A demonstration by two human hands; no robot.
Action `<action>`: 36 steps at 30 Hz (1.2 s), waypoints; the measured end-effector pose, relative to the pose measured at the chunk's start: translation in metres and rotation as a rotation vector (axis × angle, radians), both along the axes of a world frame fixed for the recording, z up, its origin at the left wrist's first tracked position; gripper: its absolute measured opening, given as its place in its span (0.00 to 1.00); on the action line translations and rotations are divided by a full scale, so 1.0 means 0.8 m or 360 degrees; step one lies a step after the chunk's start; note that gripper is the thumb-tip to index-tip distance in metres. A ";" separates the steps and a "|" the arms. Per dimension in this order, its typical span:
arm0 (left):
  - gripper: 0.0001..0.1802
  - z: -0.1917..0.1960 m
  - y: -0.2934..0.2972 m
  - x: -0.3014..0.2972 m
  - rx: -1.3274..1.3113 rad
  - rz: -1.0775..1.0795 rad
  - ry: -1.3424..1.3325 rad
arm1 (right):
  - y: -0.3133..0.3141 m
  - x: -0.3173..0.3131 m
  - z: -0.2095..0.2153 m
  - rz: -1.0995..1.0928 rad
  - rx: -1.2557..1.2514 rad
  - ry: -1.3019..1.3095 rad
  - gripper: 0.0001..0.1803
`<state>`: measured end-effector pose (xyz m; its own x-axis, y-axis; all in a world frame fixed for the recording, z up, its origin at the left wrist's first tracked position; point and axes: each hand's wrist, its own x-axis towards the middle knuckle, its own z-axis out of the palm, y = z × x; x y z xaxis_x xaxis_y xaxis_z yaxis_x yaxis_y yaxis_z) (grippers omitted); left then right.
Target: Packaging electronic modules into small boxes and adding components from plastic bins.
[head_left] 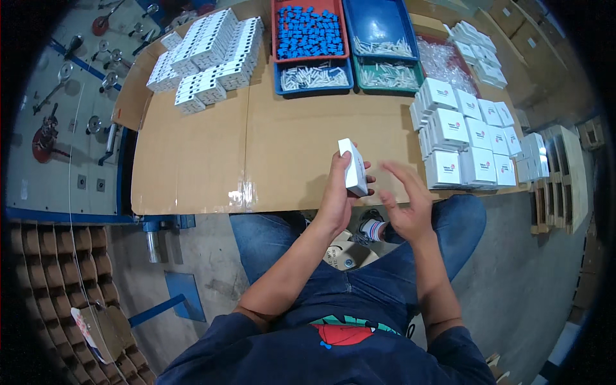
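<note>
My left hand (339, 186) is closed round a small white box (353, 168), held upright over the table's near edge, with the thumb on its near side and fingertips showing beyond it. Just to the right, my right hand (408, 202) holds nothing; its fingers are apart, slightly blurred and turned toward the box without touching it. White boxes with a small red mark stand stacked (478, 138) on the right of the table. More white pieces with dark openings are piled (212, 58) at the far left.
Cardboard (192, 154) covers the table. Along its far side stand a red tray (274, 38) of blue parts, blue (378, 22) and green (369, 90) trays of white pieces, and a bin of clear plastic bags (443, 61). Wooden pallets (564, 179) stand at the right.
</note>
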<state>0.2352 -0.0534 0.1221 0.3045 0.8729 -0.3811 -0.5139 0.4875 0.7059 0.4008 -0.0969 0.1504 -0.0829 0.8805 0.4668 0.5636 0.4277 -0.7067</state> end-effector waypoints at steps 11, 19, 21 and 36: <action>0.35 0.020 -0.016 -0.002 -0.0043 0.0144 -0.0110 | 0.047 -0.047 -0.011 0.0519 -0.0065 0.0178 0.44; 0.34 0.016 -0.025 0.011 -0.0059 0.0208 -0.0096 | 0.041 -0.050 -0.039 0.0403 -0.0029 0.0378 0.47; 0.33 0.015 -0.026 0.016 -0.0077 0.0179 -0.0082 | 0.043 -0.041 -0.044 0.0417 0.0029 0.0306 0.47; 0.27 0.007 -0.034 0.026 0.0074 0.0134 -0.0181 | 0.043 -0.025 -0.054 0.0401 0.0332 0.0210 0.42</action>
<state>0.2557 -0.0803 0.1276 0.2683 0.9132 -0.3068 -0.6296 0.4073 0.6616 0.3806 -0.0628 0.1071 -0.2127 0.7245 0.6556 0.3318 0.6846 -0.6490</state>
